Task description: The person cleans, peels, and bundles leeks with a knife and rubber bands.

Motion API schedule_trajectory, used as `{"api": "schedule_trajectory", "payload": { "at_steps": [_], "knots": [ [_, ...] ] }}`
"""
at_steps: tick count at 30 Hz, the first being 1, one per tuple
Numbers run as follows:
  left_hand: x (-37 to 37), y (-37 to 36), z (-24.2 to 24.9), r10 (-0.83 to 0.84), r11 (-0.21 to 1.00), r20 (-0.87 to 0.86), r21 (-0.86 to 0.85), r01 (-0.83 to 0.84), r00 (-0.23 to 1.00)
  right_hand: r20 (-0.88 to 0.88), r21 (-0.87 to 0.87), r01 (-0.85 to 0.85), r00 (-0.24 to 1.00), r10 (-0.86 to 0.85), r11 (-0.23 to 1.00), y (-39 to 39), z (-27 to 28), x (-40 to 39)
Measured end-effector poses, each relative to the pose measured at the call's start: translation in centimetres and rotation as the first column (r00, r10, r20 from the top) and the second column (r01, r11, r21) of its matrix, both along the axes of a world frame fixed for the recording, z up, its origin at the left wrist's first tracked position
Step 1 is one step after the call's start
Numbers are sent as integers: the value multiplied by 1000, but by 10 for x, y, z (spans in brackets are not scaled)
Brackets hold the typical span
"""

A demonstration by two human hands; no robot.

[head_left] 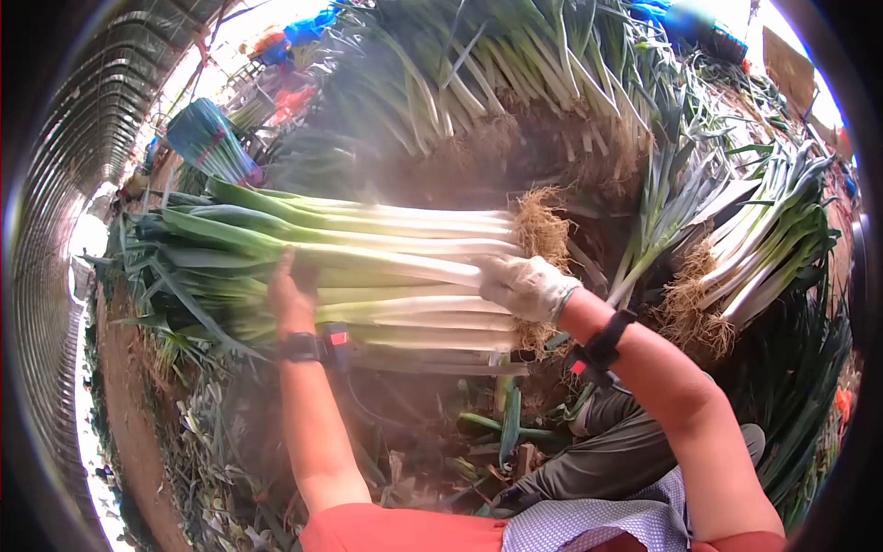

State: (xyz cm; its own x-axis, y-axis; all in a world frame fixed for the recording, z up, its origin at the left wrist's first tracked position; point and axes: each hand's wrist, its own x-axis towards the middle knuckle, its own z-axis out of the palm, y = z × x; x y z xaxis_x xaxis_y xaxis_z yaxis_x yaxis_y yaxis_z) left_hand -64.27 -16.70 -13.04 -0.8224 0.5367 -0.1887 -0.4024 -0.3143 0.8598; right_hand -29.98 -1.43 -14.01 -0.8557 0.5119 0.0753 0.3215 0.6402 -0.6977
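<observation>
A wide row of leeks (405, 221) lies crosswise in front of me, green leaves to the left and white shanks and roots to the right. My left hand (292, 296), apparently bare, grips a leek (395, 259) on top of the row, near where its leaves begin; some of its fingers are hidden. My right hand (526, 285) wears a pale glove and is closed on the root end of the same leek. Bushy tan roots (543, 225) stick out just beyond it. Both wrists carry black straps with small devices.
A large heap of leeks (515, 64) stands at the back. Another bundle (750, 244) lies at the right, roots toward me. A tied green bundle (212, 140) is at the back left. Leaf scraps (221, 442) litter the ground, and my bent leg (589, 460) is at lower right.
</observation>
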Motion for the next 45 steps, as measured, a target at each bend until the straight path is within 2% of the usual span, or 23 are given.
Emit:
{"api": "schedule_trajectory", "payload": {
  "at_steps": [3,6,7,8,9,12,15,16,19,21,23,25,27,28,29,31,33,35,38,41,43,44,45],
  "knots": [
    [22,-4,14,-123,959,-97,243,143,988,-39,22,-87,995,88,996,6,11,11],
    [38,1,28,-125,917,-98,368,152,987,-190,276,-10,980,65,961,6,7,13],
    [34,1,27,-215,894,-94,382,235,972,-232,403,61,972,38,913,5,9,14],
    [29,2,28,-304,862,-95,397,316,948,-117,408,53,993,-6,911,1,11,14],
    [23,5,26,-221,941,69,279,194,973,-117,406,51,993,-4,912,-1,9,13],
    [19,-4,0,129,979,-40,-154,-134,991,120,506,-25,992,-41,862,-2,-18,7],
    [17,-12,-3,210,946,-101,-231,-228,973,0,468,56,998,-64,882,-7,-39,6],
    [15,-16,-4,216,944,-96,-233,-233,972,83,472,-14,996,-29,882,-7,-21,9],
    [8,-20,7,90,993,0,-70,-90,996,4,445,-36,999,38,895,1,-22,12],
    [5,-23,13,-52,973,-47,221,62,998,21,387,-75,997,73,919,8,-15,13],
    [13,-22,29,-91,929,-136,346,133,986,116,329,-68,993,31,942,8,8,7],
    [10,-14,30,-112,932,-54,341,124,992,98,321,-56,995,26,945,9,12,-8],
    [-30,-19,-1,-55,981,0,-187,54,998,399,217,-31,915,-60,976,15,-2,-32],
    [-24,-19,4,-47,961,-5,-273,43,999,377,438,-91,922,-90,894,10,-15,-27],
    [-20,-22,14,-112,902,-87,-426,64,990,368,437,-81,925,-95,896,12,-19,-26],
    [-16,-21,21,-153,915,-56,-386,119,987,154,467,78,974,-167,881,9,-30,-22],
    [-18,-17,15,-153,968,23,-197,155,988,-44,413,114,994,-105,904,17,-35,-11],
    [-14,-10,15,-98,967,32,-231,103,995,93,480,62,988,-121,875,17,-32,-11],
    [-14,-1,5,-87,992,-28,-96,84,996,63,483,170,972,-228,859,26,-31,-15],
    [-10,7,-7,-30,990,-50,-142,23,998,112,589,126,966,-235,798,22,-37,-18],
    [-30,-9,-14,-125,977,53,-167,132,991,56,580,116,982,-181,806,20,-38,-21],
    [-41,-13,-10,-190,901,-80,-410,142,979,76,575,113,979,-190,810,19,-37,-16],
    [-50,-14,-10,-210,861,-115,-492,128,971,102,570,107,975,-199,815,17,-38,-15]
  ]
}}
